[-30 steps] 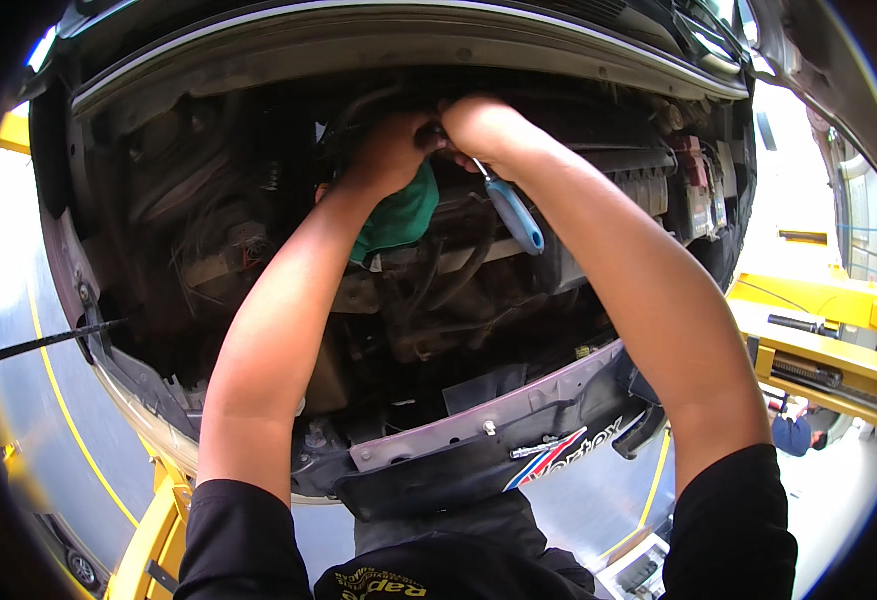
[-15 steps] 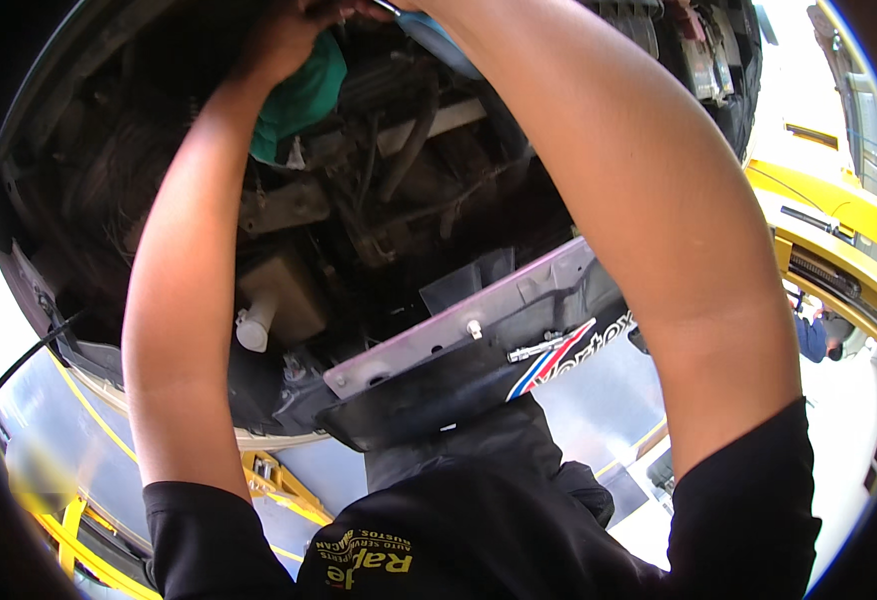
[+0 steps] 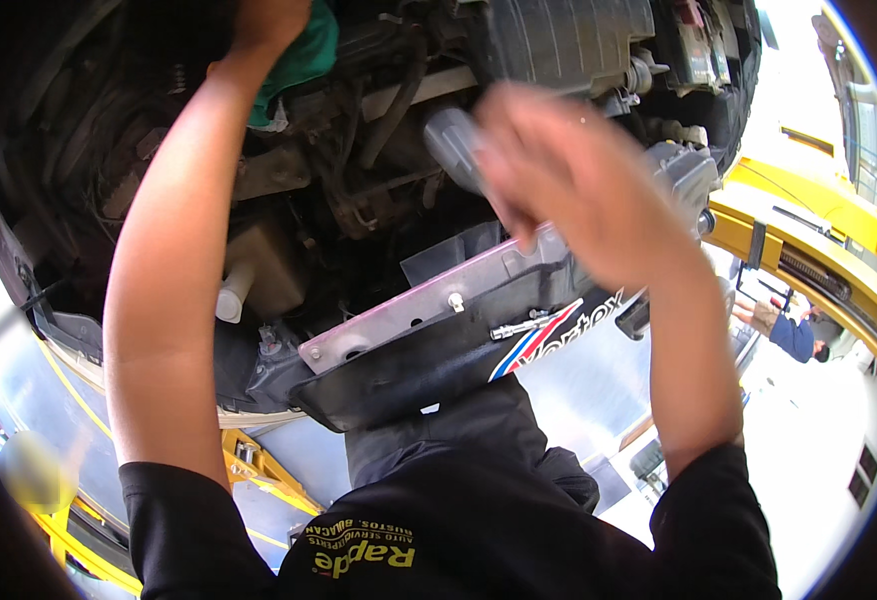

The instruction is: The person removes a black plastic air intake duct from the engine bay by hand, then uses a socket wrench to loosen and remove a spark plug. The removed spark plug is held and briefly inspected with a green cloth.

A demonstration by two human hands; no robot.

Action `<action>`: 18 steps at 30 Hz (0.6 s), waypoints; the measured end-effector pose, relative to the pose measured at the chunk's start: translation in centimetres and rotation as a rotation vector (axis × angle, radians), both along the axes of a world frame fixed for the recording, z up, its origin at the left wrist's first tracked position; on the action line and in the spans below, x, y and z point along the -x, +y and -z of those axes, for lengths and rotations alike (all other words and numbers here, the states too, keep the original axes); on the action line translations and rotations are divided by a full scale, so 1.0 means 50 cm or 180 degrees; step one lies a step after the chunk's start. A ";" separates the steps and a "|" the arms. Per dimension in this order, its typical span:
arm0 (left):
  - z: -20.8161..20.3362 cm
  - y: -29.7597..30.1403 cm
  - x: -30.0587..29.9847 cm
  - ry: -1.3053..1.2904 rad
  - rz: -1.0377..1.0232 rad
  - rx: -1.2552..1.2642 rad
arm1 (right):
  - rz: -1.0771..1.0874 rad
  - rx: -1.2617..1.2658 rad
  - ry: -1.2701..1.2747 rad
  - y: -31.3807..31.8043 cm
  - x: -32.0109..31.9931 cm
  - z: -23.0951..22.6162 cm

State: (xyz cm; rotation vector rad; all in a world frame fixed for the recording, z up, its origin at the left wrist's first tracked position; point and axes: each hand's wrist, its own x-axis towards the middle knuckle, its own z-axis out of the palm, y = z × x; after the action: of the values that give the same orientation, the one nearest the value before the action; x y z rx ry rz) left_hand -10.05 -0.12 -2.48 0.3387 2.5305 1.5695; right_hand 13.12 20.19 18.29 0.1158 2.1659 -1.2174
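Observation:
My left hand (image 3: 271,25) reaches to the top edge of the picture, into the engine bay, and its fingers are cut off or hidden. Right beside it hangs a green cloth (image 3: 304,60); whether the hand grips the cloth cannot be seen. My right hand (image 3: 569,170), smeared by motion, is above the front right of the engine bay. It is closed around a grey, rounded tool handle (image 3: 452,145), whose kind is too blurred to tell. The pale metal front crossmember (image 3: 399,325) runs below that hand.
A small metal tool (image 3: 534,325) lies on the black front cover (image 3: 409,365). A dark ribbed housing (image 3: 569,45) stands behind my right hand. At left is a reservoir with a white cap (image 3: 234,295). Yellow lift parts (image 3: 809,215) flank the car; another person (image 3: 794,335) is far right.
My right hand has come away from my left, moving down and right with the tool. My left hand stays by the green cloth. The whole view has shifted slightly.

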 end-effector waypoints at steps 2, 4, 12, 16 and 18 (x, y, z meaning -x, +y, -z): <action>0.053 0.025 0.000 0.1867 -0.0544 0.0894 | 0.0236 -0.0927 0.0110 0.064 -0.183 0.057; 0.039 0.002 0.008 0.2056 -0.0284 0.0657 | 0.0456 -0.1515 0.0320 0.115 -0.310 0.106; 0.016 -0.012 0.006 0.0801 0.0760 0.0344 | 0.0225 -0.2071 0.1283 0.153 -0.479 0.205; -0.033 0.032 -0.040 0.0589 0.0262 0.0415 | -0.0233 -0.2696 0.0879 0.107 -0.389 0.090; -0.042 0.038 -0.051 0.0424 0.0035 0.0585 | -0.0261 -0.2362 0.0802 0.076 -0.242 0.020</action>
State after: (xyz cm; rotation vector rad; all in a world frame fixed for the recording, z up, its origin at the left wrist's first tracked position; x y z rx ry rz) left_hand -7.50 1.76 -0.38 0.4464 2.7418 1.3383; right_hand 25.22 23.97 17.27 0.1876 2.7147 -0.3425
